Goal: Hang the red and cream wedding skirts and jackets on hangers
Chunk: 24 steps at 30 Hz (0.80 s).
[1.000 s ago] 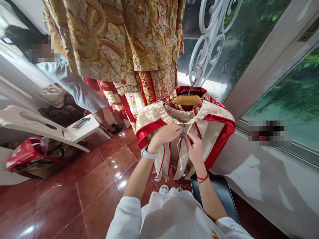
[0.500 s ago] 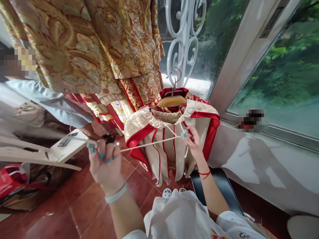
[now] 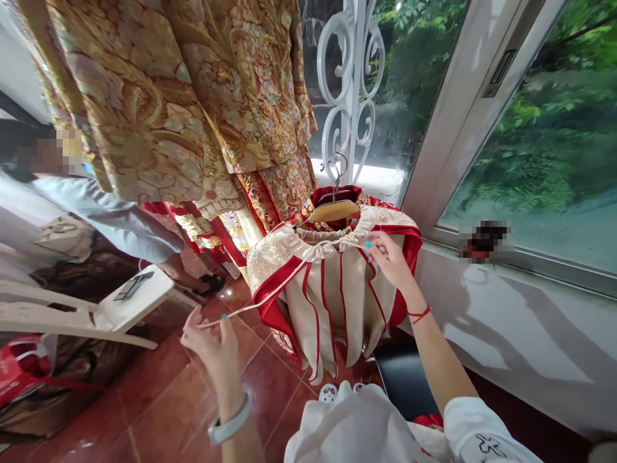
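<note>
A cream and red garment (image 3: 332,283) hangs on a wooden hanger (image 3: 333,210) hooked to a white window grille (image 3: 350,83). A cream cord (image 3: 270,292) runs from its gathered top down to the left. My left hand (image 3: 214,347) is closed in a pinch on the cord's loose end, low over the floor. At the gathered edge near the hanger, my right hand (image 3: 393,260) pinches the garment's top where the cord comes out.
Gold embroidered robes (image 3: 173,103) hang at upper left. Another person in a light sleeve (image 3: 110,215) stands behind them. A white plastic chair (image 3: 110,308) holds a phone. A red bag (image 3: 22,366) lies at far left. A black seat (image 3: 405,386) stands below the garment.
The cord was drawn out leftward by my left hand, which has since dropped lower. My right hand rose from the garment's front to its gathered top edge.
</note>
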Motion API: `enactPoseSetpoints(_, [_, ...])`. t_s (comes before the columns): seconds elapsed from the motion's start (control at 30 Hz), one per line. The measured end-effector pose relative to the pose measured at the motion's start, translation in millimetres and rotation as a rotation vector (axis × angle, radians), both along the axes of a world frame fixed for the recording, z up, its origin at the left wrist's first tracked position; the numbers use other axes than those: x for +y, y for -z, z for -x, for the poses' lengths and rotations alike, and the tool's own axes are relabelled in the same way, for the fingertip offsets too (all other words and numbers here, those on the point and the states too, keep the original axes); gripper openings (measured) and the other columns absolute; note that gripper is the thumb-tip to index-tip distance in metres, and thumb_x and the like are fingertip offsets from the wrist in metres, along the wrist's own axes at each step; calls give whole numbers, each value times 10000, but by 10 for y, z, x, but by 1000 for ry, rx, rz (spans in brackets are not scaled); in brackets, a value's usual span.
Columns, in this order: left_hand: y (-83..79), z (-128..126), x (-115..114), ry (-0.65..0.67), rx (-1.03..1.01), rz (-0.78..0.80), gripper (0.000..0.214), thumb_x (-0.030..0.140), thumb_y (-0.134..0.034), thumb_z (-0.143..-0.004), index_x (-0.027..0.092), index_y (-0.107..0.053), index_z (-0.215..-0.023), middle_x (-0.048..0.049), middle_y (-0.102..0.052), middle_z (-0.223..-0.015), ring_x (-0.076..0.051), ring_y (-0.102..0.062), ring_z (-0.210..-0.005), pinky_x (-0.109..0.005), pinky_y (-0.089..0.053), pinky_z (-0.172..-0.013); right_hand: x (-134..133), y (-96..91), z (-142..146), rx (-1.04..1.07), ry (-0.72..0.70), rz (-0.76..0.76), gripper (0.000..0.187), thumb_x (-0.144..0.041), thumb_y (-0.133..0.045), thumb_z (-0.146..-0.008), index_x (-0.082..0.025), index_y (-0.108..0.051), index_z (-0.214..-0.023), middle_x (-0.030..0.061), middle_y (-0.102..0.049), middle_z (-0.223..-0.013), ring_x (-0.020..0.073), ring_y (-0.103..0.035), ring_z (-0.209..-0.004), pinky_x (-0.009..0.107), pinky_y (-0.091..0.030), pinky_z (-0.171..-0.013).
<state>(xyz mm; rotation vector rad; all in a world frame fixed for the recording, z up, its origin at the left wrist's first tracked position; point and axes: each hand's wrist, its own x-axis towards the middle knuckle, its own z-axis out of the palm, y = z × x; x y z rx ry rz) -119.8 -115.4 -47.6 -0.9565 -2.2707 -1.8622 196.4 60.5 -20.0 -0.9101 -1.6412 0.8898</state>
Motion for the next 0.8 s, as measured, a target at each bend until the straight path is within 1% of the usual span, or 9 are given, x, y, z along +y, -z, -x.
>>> enactPoseSetpoints(0.07, [-24,-370,98,-71,171,-38,533,220,-598,-746,154,-502,-1266,-133,-440,-1223,-214,-497,-981,-385,-495,-809,-39,62,110,62,-108,78,296,-464,-589,-870,-235,-537,-1051,5,-579,-837,131,-531,-605,256,-383,-519])
enactPoseSetpoints(0.13, [-112,-745,265,48,330,-28,500,227,-585,-788,167,-499,-1277,-147,-426,-1247,-257,-475,-1091,-422,-485,-870,-69,83,213,91,-188,87,302,-463,-612,-857,-240,-520,-1038,-10,-556,-808,117,-491,-573,252,-364,-513])
enactPoseSetpoints(0.2, [-195,-1046,496,200,496,77,448,250,-591,-818,182,-528,-1256,-148,-473,-1208,-302,-455,-1155,-471,-445,-933,-102,80,285,81,-206,46,273,-447,-613,-865,-243,-511,-1013,-35,-498,-726,116,-447,-571,251,-350,-533])
enactPoseSetpoints(0.3, [-202,-1265,854,311,621,266,332,291,-554,-878,184,-575,-1192,-146,-561,-1131,-325,-493,-1103,-507,-391,-953,-153,94,292,59,-157,-5,220,-431,-584,-889,-241,-500,-960,-30,-481,-732,120,-429,-597,255,-343,-563])
enactPoseSetpoints(0.43, [-88,-1202,1017,416,624,310,209,222,-417,-945,184,-619,-985,-107,-638,-981,-285,-523,-999,-452,-357,-916,-168,170,135,-39,-145,-7,173,-396,-530,-908,-229,-549,-945,-2,-531,-768,142,-460,-639,267,-339,-578])
enactPoseSetpoints(0.53, [-111,-1056,891,627,500,227,243,208,-400,-952,200,-585,-795,-54,-602,-835,-225,-519,-858,-370,-355,-836,-119,164,-1,-139,-142,-29,177,-343,-496,-908,-221,-622,-935,1,-552,-731,150,-459,-630,270,-331,-582])
enactPoseSetpoints(0.63, [-244,-919,728,823,317,172,285,247,-418,-956,202,-525,-697,-23,-527,-758,-178,-474,-712,-312,-355,-719,-43,49,-75,-207,-52,-117,236,-292,-460,-903,-215,-683,-892,-3,-571,-677,135,-396,-548,274,-310,-566])
enactPoseSetpoints(0.7, [-342,-872,633,805,320,211,253,256,-443,-946,204,-558,-727,-37,-542,-825,-186,-479,-746,-320,-365,-725,0,-43,-74,-219,33,-190,266,-273,-449,-898,-209,-705,-863,2,-593,-667,131,-377,-516,275,-305,-553])
enactPoseSetpoints(0.8, [-457,-916,490,600,451,276,219,254,-476,-928,212,-640,-789,-71,-539,-921,-238,-478,-888,-391,-380,-836,7,-115,-15,-210,103,-254,286,-265,-445,-901,-203,-722,-858,13,-623,-680,136,-408,-515,274,-321,-550])
